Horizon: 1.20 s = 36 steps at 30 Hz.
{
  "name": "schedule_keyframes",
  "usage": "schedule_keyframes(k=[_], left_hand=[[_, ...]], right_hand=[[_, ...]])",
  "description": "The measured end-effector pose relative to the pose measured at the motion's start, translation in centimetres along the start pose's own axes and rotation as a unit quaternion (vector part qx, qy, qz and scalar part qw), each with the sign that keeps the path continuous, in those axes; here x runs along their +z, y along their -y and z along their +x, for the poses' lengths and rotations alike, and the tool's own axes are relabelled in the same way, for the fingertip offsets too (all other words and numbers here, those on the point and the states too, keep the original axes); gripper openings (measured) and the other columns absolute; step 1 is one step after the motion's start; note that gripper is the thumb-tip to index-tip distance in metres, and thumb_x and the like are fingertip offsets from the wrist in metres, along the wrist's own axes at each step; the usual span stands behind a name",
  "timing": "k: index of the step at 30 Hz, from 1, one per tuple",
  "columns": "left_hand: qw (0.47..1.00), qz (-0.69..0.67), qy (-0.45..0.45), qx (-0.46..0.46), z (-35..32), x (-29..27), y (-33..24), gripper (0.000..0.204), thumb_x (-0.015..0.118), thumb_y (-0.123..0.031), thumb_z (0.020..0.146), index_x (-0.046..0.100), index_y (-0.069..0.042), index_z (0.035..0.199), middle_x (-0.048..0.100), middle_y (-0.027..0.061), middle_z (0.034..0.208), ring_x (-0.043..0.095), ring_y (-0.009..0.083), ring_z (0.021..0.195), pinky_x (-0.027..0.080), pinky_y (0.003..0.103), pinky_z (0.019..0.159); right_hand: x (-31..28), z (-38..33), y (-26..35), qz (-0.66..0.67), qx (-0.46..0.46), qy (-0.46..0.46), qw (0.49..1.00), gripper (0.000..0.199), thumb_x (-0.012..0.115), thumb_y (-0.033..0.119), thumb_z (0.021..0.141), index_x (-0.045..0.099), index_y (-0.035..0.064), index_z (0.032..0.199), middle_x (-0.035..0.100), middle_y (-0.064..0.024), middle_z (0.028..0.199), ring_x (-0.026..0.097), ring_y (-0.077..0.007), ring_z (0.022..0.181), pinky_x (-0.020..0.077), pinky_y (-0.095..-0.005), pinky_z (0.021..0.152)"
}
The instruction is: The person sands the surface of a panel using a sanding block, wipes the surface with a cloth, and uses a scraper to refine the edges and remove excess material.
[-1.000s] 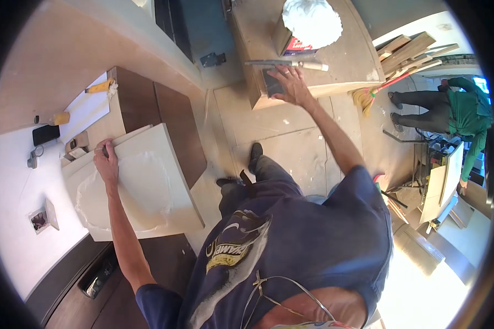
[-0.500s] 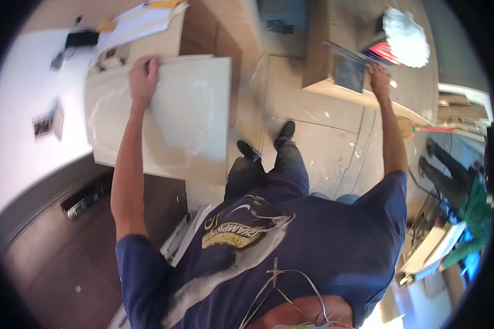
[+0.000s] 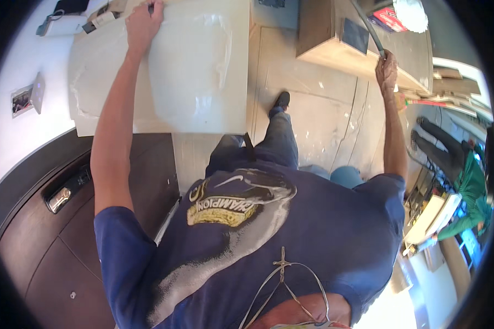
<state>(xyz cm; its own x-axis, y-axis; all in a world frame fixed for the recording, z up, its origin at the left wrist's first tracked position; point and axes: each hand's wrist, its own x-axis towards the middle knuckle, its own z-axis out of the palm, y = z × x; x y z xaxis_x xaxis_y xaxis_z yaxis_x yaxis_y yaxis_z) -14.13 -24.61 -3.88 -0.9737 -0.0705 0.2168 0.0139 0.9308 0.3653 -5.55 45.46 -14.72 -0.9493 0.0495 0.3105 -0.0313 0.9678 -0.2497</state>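
My left hand [image 3: 142, 24] rests on the far edge of a large cream tile [image 3: 170, 71] lying flat on a dark cabinet top, fingers curled over its rim. My right hand [image 3: 387, 64] is stretched out to the right and closed around a long grey bar-like tool [image 3: 368, 30] that lies on a wooden workbench [image 3: 324, 33]. My blue shirt and legs fill the lower middle of the view.
A dark wooden cabinet [image 3: 66, 219] with a metal handle stands at lower left. A white wall with a socket plate [image 3: 27, 98] is on the left. A dark pad and a white bundle lie on the workbench. A person in green [image 3: 466, 192] stands at right on the tiled floor.
The view has swung down and closer. My left hand stays on the tile's far edge. My right hand has moved along the workbench and now grips the grey tool.
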Motion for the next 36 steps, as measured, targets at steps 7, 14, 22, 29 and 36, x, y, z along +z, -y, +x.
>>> schedule_keyframes(k=[7, 14, 22, 29, 36], left_hand=[[0.98, -0.127, -0.12, 0.099, -0.3, 0.4, 0.1, 0.03, 0.06, -0.026, 0.099, 0.073, 0.0, 0.105, 0.074, 0.0247, 0.099, 0.072, 0.0411, 0.094, 0.056, 0.047, 0.087], [0.947, -0.154, -0.128, 0.249, -1.1, -1.8, -0.2, 0.025, 0.063, -0.019, 0.093, 0.073, 0.0, 0.106, 0.074, 0.024, 0.103, 0.069, 0.0406, 0.103, 0.052, 0.048, 0.094], [0.988, 0.024, -0.062, 0.139, -9.3, -5.1, 0.0, 0.035, 0.062, -0.03, 0.095, 0.07, -0.006, 0.119, 0.069, 0.0199, 0.124, 0.063, 0.0395, 0.117, 0.043, 0.052, 0.107], [0.99, 0.024, -0.095, 0.105, -11.9, -3.7, 1.0, 0.041, 0.063, -0.032, 0.095, 0.065, -0.006, 0.127, 0.064, 0.0185, 0.135, 0.057, 0.0382, 0.129, 0.037, 0.052, 0.113], [0.99, 0.036, -0.101, 0.087, -12.2, -4.6, 1.9, 0.039, 0.063, -0.026, 0.097, 0.065, -0.002, 0.126, 0.064, 0.0217, 0.136, 0.057, 0.0401, 0.129, 0.038, 0.052, 0.114]], right_hand=[[-3.5, -21.8, 25.2, 0.431, 0.235, 0.077, 0.868, 0.049, 0.068, 0.028, 0.105, 0.059, 0.0039, 0.146, 0.068, -0.0006, 0.094, 0.059, -0.0086, 0.08, 0.0522, -0.0256, 0.075], [-6.6, -26.0, 36.1, 0.465, 0.19, 0.082, 0.861, 0.041, 0.071, 0.018, 0.1, 0.065, 0.0088, 0.14, 0.066, -0.0078, 0.096, 0.061, -0.0153, 0.083, 0.0515, -0.0315, 0.077], [-8.9, -26.8, 35.3, 0.314, 0.037, 0.086, 0.945, 0.038, 0.067, 0.018, 0.102, 0.069, 0.0235, 0.139, 0.065, -0.0103, 0.09, 0.062, -0.0286, 0.074, 0.0527, -0.0418, 0.073], [-7.8, -19.7, 35.6, 0.272, -0.024, 0.077, 0.959, 0.037, 0.07, 0.02, 0.099, 0.071, 0.0291, 0.135, 0.067, -0.0137, 0.085, 0.064, -0.0353, 0.071, 0.0527, -0.0467, 0.069], [-9.7, -25.4, 35.0, 0.313, -0.046, 0.074, 0.946, 0.031, 0.066, 0.034, 0.102, 0.074, 0.0286, 0.131, 0.061, -0.0202, 0.076, 0.063, -0.0396, 0.069, 0.0543, -0.0509, 0.067]])
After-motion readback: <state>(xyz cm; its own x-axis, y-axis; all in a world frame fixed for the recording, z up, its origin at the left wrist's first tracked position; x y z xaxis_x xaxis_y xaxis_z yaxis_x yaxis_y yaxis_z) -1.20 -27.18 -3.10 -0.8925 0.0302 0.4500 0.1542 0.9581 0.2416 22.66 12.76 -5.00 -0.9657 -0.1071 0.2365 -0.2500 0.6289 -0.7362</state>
